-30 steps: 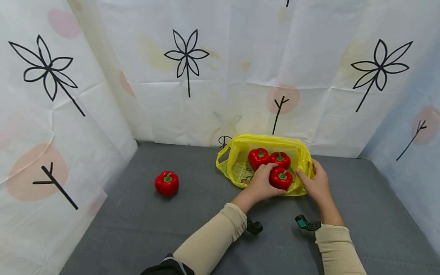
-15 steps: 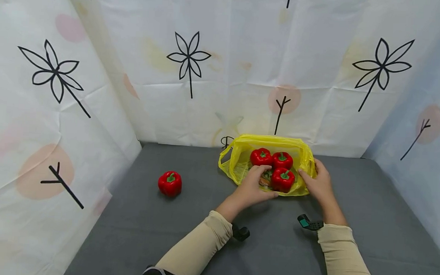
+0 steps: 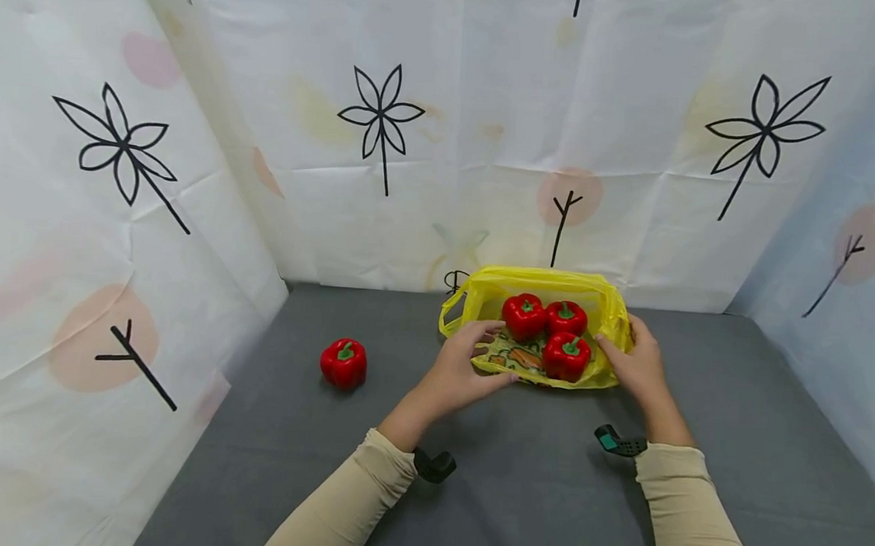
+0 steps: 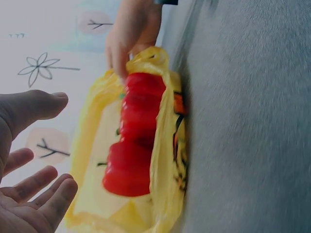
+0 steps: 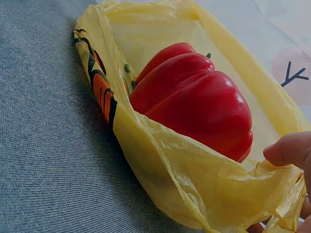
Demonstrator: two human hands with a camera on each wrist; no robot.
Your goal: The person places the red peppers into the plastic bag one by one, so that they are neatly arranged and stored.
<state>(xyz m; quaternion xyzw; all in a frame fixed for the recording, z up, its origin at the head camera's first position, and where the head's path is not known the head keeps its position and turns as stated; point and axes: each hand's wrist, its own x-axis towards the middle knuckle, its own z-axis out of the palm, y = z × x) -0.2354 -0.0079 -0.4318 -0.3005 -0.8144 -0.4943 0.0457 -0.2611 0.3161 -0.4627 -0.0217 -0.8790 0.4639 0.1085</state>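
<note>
Fingers (image 4: 60,196) of the left hand (image 3: 456,370) are spread, the thumb held well away from them, and grasp nothing; the hand lies at the near left part of a yellow plastic bag (image 3: 541,281), and contact between the two cannot be determined. The right hand (image 3: 643,370) pinches the bag's right end between thumb and fingers. The bag lies on its side with its mouth open and bears an orange-and-black print. Three red bell peppers with green stems rest within: a rear left pepper (image 3: 523,316), a rear right pepper (image 3: 566,318) and a front pepper (image 3: 567,358). A lone pepper (image 3: 343,365) stands upright on the table to the left, well apart from the bag. The supporting surface is a grey table (image 3: 514,508), its covering finely woven in the right wrist view. White printed sheets enclose it: a back sheet (image 3: 463,76), a left sheet (image 3: 31,227) and a bluish, shaded right sheet (image 3: 842,344). All are creased and carry black line-drawn plants and pale round patches. Both forearms wear beige sleeves (image 3: 695,517); a dark device (image 3: 619,442) projects at the right wrist.
</note>
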